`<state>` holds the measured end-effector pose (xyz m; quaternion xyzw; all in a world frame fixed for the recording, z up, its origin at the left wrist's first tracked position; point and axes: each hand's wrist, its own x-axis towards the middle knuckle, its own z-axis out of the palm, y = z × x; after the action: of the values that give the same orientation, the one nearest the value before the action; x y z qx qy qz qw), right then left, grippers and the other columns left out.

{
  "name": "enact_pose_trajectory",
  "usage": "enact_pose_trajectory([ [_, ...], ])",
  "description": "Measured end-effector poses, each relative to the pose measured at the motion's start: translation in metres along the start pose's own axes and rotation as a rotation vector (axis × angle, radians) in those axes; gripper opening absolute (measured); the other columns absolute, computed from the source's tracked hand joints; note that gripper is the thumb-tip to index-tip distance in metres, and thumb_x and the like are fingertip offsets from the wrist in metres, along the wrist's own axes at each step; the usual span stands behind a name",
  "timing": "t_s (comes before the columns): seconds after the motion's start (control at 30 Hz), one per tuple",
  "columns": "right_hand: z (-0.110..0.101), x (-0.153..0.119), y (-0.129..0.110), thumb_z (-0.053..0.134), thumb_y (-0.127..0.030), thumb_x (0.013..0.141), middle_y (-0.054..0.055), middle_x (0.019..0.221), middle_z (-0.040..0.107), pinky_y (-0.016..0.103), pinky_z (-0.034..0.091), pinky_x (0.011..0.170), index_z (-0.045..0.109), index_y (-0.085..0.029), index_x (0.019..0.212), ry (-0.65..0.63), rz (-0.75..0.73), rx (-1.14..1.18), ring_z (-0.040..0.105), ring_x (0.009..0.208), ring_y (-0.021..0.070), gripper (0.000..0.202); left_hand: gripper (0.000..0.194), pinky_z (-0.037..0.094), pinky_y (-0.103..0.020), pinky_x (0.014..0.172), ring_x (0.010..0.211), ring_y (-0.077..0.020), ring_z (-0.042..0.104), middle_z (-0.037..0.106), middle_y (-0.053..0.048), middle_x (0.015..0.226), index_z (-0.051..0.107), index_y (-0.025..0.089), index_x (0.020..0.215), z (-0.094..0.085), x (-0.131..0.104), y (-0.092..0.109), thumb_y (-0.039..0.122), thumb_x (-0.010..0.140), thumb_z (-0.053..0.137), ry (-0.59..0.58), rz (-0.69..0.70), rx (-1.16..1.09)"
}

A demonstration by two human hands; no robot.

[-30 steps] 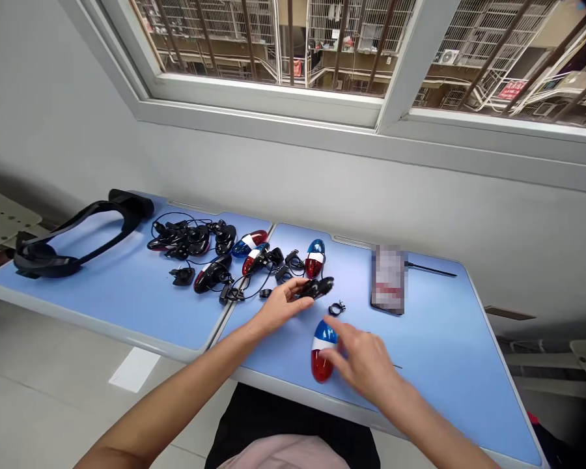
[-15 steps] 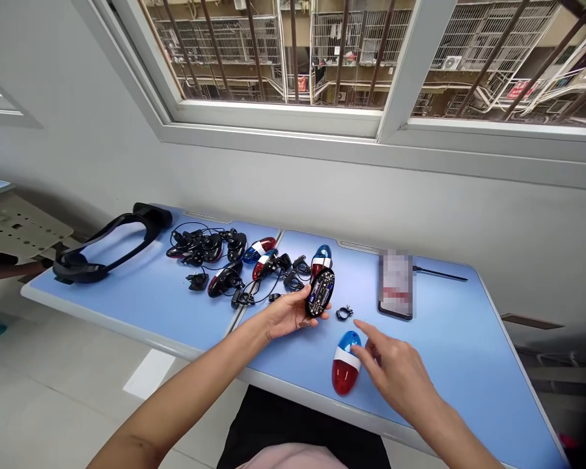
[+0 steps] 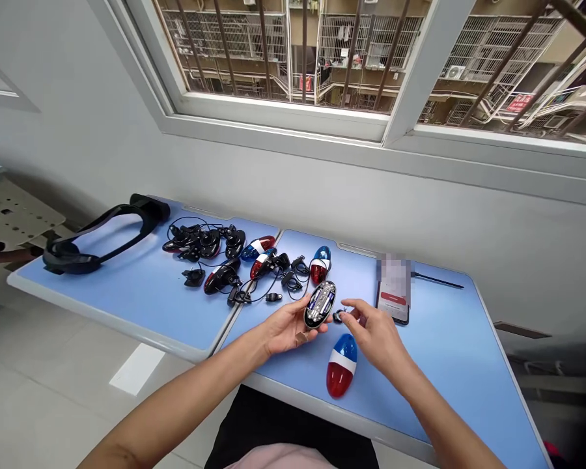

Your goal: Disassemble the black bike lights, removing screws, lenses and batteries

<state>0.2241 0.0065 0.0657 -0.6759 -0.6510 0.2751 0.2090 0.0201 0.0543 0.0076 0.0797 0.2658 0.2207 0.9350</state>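
My left hand (image 3: 286, 327) grips an oval black light housing (image 3: 321, 304), tilted so that its opened inside with batteries and circuitry faces up. A small tan piece (image 3: 301, 337), whose kind I cannot make out, shows at the fingers below it. Thumb and index finger of my right hand (image 3: 371, 329) are closed at a small black ring clamp (image 3: 338, 316), just right of the housing. Below, near the front edge, lies a blue, white and red oval cover (image 3: 342, 366).
Several black horns with cables (image 3: 209, 244) and red-blue lights (image 3: 321, 265) crowd the left and middle of the blue table (image 3: 459, 365). A phone (image 3: 393, 296) lies right, beside a black cable (image 3: 438, 280). A black headset (image 3: 102, 241) rests at the far left.
My right hand has moved from above the colored cover up and left to the ring clamp, its fingers closing. My left hand has turned the housing's inside further upward.
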Motion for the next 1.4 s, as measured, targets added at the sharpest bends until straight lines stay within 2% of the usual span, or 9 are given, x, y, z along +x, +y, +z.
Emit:
enact_pose_trajectory([
  [0.13,0.002,0.016,0.002,0.048,-0.027,0.091,0.002,0.091,0.074,0.031,0.045,0.073,0.055,-0.023,0.14,-0.08,0.008,-0.008,0.064,0.078,0.0195,0.05,0.044,0.041,-0.014,0.031,0.056,-0.016,0.071,0.073,-0.014,0.091,0.054,0.009,0.126,0.0,-0.006,0.005,0.044,0.1,0.047,0.054,-0.035,0.175],
  [0.3,0.009,0.024,0.004,0.049,-0.015,0.086,0.001,0.085,0.076,0.028,0.046,0.07,0.062,-0.025,0.132,-0.159,-0.019,0.027,0.064,0.069,0.0163,0.049,0.047,0.04,-0.014,0.032,0.045,-0.0104,0.063,0.068,-0.003,0.07,0.062,0.011,0.113,0.009,-0.014,0.013,0.053,0.093,0.058,0.212,0.109,0.637],
  [0.5,0.006,0.021,0.01,0.048,-0.022,0.09,0.002,0.076,0.074,0.027,0.046,0.06,0.069,-0.019,0.119,-0.134,0.02,0.129,0.059,0.056,0.0145,0.036,0.054,0.04,-0.014,0.035,0.045,-0.0076,0.063,0.07,-0.004,0.085,0.061,0.02,0.128,0.011,-0.015,0.016,0.06,0.093,0.053,0.248,0.205,0.98],
  [0.7,-0.013,0.006,0.017,0.044,-0.036,0.093,0.002,0.077,0.071,0.027,0.046,0.056,0.067,-0.018,0.122,0.011,0.051,0.343,0.057,0.057,0.0139,0.041,0.051,0.038,-0.013,0.033,0.043,-0.0109,0.064,0.071,-0.005,0.075,0.056,0.017,0.131,-0.008,-0.017,0.027,0.053,0.095,0.054,0.229,0.076,0.757],
  [0.8,-0.006,0.001,0.017,0.049,-0.033,0.089,0.002,0.073,0.07,0.028,0.047,0.063,0.073,-0.019,0.111,-0.061,0.043,0.323,0.062,0.065,0.0161,0.035,0.045,0.038,-0.016,0.029,0.04,-0.0131,0.064,0.073,-0.009,0.086,0.057,0.016,0.121,-0.015,-0.016,0.032,0.052,0.094,0.056,0.192,0.027,0.603],
  [0.93,0.009,0.006,0.007,0.051,-0.027,0.088,0.002,0.075,0.073,0.028,0.047,0.067,0.071,-0.02,0.116,-0.107,0.021,0.287,0.065,0.071,0.0174,0.036,0.044,0.031,-0.015,0.026,0.038,-0.0106,0.061,0.073,-0.012,0.096,0.061,0.013,0.109,-0.019,-0.016,0.033,0.054,0.092,0.057,0.068,-0.011,0.502],
  [1.07,0.012,0.014,-0.002,0.053,-0.024,0.088,0.002,0.075,0.073,0.027,0.046,0.068,0.07,-0.02,0.119,-0.102,-0.006,0.257,0.064,0.07,0.0168,0.036,0.041,0.028,-0.016,0.027,0.033,-0.0055,0.052,0.073,-0.012,0.095,0.06,0.012,0.12,-0.023,-0.014,0.034,0.045,0.096,0.056,0.023,-0.077,0.481],
  [1.23,0.012,0.017,0.002,0.053,-0.025,0.089,0.002,0.074,0.073,0.027,0.045,0.066,0.071,-0.021,0.117,-0.1,-0.012,0.25,0.063,0.068,0.0163,0.034,0.052,0.021,-0.018,0.027,0.03,-0.0047,0.043,0.071,-0.01,0.087,0.056,0.012,0.13,-0.024,-0.005,0.035,0.051,0.098,0.046,0.017,-0.165,0.461],
  [1.4,0.006,0.006,0.011,0.047,-0.028,0.091,0.002,0.072,0.069,0.028,0.047,0.063,0.07,-0.02,0.114,-0.045,-0.039,0.392,0.059,0.064,0.0155,0.034,0.072,0.019,-0.019,0.032,0.037,-0.0052,0.045,0.069,-0.01,0.087,0.059,0.012,0.121,-0.016,-0.008,0.034,0.072,0.082,0.055,-0.016,-0.036,0.668],
])
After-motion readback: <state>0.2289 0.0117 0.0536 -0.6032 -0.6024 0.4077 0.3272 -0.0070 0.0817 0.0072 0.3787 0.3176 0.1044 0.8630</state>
